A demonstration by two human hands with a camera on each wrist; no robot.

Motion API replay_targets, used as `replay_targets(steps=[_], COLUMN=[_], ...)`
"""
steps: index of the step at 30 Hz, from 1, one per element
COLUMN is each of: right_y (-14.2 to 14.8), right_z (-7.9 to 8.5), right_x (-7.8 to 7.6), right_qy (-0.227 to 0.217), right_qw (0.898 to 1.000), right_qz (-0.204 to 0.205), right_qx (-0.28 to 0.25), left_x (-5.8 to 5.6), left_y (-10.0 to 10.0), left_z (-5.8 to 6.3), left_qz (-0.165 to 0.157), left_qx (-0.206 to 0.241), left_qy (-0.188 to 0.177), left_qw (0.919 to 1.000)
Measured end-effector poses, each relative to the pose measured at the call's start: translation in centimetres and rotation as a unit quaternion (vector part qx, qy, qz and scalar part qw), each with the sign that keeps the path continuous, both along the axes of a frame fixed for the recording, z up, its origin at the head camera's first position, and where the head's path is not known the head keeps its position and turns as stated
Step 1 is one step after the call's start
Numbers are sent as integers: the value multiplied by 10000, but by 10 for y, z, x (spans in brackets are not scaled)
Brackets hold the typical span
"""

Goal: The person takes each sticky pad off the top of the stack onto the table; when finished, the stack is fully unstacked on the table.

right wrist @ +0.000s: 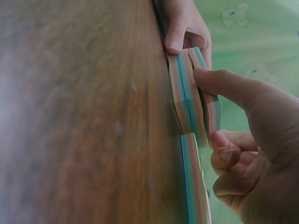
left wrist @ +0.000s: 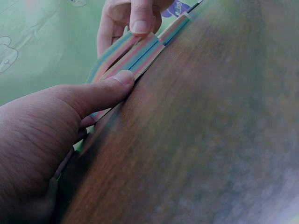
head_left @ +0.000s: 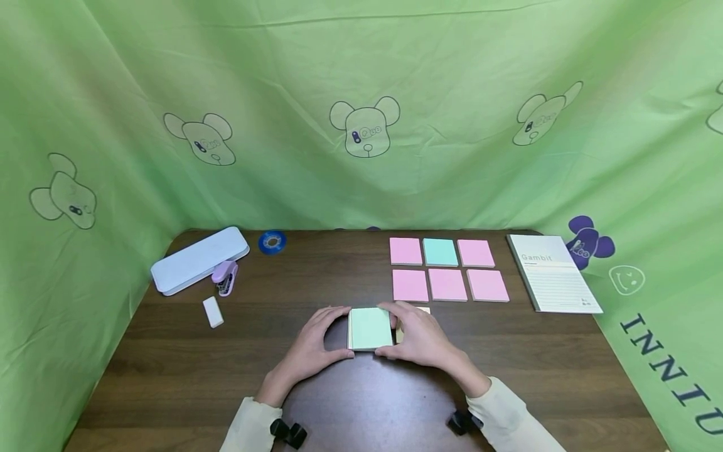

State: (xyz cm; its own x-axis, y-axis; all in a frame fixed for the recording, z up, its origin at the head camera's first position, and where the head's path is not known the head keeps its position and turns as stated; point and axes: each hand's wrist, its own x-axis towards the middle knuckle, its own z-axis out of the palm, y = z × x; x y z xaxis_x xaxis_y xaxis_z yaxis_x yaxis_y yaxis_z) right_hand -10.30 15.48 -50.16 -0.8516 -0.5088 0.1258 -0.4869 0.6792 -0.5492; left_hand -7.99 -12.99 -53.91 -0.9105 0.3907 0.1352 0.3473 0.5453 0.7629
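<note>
A stack of square sticky note pads (right wrist: 183,88) with multicoloured striped edges sits near the table's front middle. Its top pad (head_left: 369,328), pale green on top, is tilted, with a gap beneath it in the right wrist view. My right hand (head_left: 422,336) pinches this top pad, thumb on the near edge and fingers at the far side. From the left, my left hand (head_left: 313,342) grips the stack, its thumb (left wrist: 122,78) against the near edge of the lower pads. Partly hidden under my right hand lies a yellowish pad (head_left: 423,309).
Two rows of sticky note pads, pink (head_left: 448,285) and one turquoise (head_left: 440,252), lie behind on the right. Beyond them is a Gambit notepad (head_left: 556,276). Back left are a pale case (head_left: 200,260), a purple stapler (head_left: 224,277), a white eraser (head_left: 213,312) and blue tape (head_left: 272,242).
</note>
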Motion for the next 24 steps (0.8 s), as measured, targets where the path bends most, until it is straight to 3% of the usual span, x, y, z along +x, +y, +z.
replay_targets(steps=[5,9,16,24], right_y=[12,27,65,110], right_z=[1,2,2,-1], right_x=[2,5,9,13], right_qy=[-52,153,597,558], right_qw=[9997,9991,9958,9954], right_qz=[-121,-202,-422,-576], right_qx=[-200,-346,-550,-532], left_x=[1,1,1,2], left_y=[0,0,1,0], left_z=[1,2,2,3], left_qz=[27,36,40,65], left_qx=[-20,-36,-70,-122], left_qy=[24,-28,-69,-84], left_qw=[10000,10000,9999,9999])
